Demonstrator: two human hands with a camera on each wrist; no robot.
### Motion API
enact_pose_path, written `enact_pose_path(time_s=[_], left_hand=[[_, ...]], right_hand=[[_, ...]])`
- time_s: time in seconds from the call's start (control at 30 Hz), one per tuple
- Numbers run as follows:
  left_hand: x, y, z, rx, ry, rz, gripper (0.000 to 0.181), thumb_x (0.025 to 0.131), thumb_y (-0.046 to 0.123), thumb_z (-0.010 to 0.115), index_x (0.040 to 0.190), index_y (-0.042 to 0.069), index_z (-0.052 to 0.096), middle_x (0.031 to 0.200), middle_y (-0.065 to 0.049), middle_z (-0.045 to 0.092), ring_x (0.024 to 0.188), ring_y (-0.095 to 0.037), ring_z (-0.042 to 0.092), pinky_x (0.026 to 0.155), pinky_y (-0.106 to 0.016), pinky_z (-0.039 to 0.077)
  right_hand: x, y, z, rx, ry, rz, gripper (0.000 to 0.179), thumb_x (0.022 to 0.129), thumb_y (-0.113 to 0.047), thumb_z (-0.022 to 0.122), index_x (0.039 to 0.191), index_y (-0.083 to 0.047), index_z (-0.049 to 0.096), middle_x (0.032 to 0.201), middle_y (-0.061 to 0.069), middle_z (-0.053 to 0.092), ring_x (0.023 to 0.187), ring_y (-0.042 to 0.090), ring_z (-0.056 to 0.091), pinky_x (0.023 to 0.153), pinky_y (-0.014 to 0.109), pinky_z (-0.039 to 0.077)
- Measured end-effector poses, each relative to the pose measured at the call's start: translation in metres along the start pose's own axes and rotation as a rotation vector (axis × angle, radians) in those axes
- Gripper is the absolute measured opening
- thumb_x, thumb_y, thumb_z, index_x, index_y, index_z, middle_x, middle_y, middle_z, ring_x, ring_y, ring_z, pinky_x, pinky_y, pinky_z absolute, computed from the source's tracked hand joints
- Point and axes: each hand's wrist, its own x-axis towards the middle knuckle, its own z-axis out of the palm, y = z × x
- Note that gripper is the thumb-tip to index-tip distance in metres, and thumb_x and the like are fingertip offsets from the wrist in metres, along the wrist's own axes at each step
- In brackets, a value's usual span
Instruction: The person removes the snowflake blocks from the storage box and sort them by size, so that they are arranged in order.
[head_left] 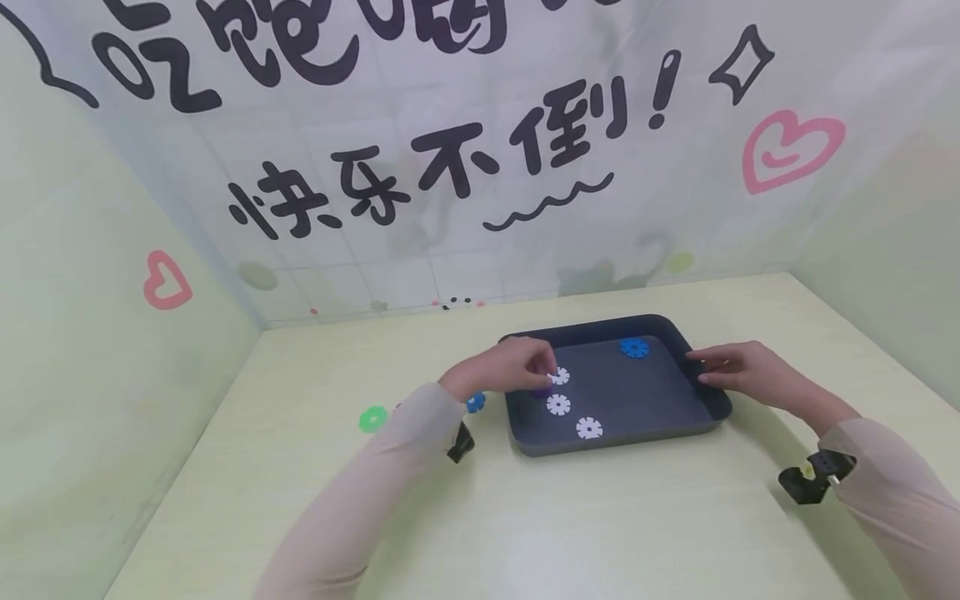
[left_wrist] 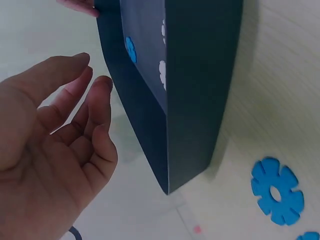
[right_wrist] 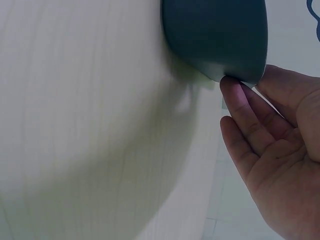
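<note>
A dark rectangular tray (head_left: 645, 396) lies on the table, holding several flat, notched flower-shaped discs. Three are white, one of them a white disc (head_left: 589, 428) near the front wall; a blue disc (head_left: 634, 347) lies at the back. My left hand (head_left: 510, 367) hovers over the tray's left end, beside a white disc and a partly hidden purple piece (head_left: 542, 391). In the left wrist view its fingers are loosely bent, thumb apart, with nothing visible between them. My right hand (head_left: 750, 373) pinches the tray's right wall, thumb and fingers on opposite sides of the rim.
Left of the tray, a green disc (head_left: 372, 419) and a blue disc (head_left: 476, 402) lie on the table (head_left: 585, 525). A small reddish piece (head_left: 398, 407) is mostly covered by the left sleeve. A printed cloth wall (head_left: 420, 250) stands behind.
</note>
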Motion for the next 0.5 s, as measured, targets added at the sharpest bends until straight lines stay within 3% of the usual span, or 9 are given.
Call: enact_pose_path(time_s=[0.23,0.5], left_hand=[[0.034,0.018,0.006,0.053,-0.038,0.02,0.02,0.087,0.011,0.063,0.105,0.003,0.061,0.087,0.002,0.059,0.077,-0.01,0.054,0.069,-0.019,0.043],[0.071,0.03,0.02,0.132,-0.07,-0.004,0.017,0.087,0.014,0.063,0.103,0.008,0.059,0.089,0.002,0.056,0.076,-0.009,0.052,0.066,-0.017,0.042]], right_hand=[[0.0,0.001,0.0,0.005,0.002,0.001,0.038,0.084,-0.008,0.065,0.116,0.011,0.056,0.102,0.027,0.061,0.089,0.037,0.061,0.065,0.028,0.05],[-0.001,0.001,0.001,0.015,0.004,0.006,0.038,0.083,-0.006,0.065,0.116,0.011,0.055,0.105,0.028,0.06,0.091,0.038,0.061,0.065,0.029,0.05]])
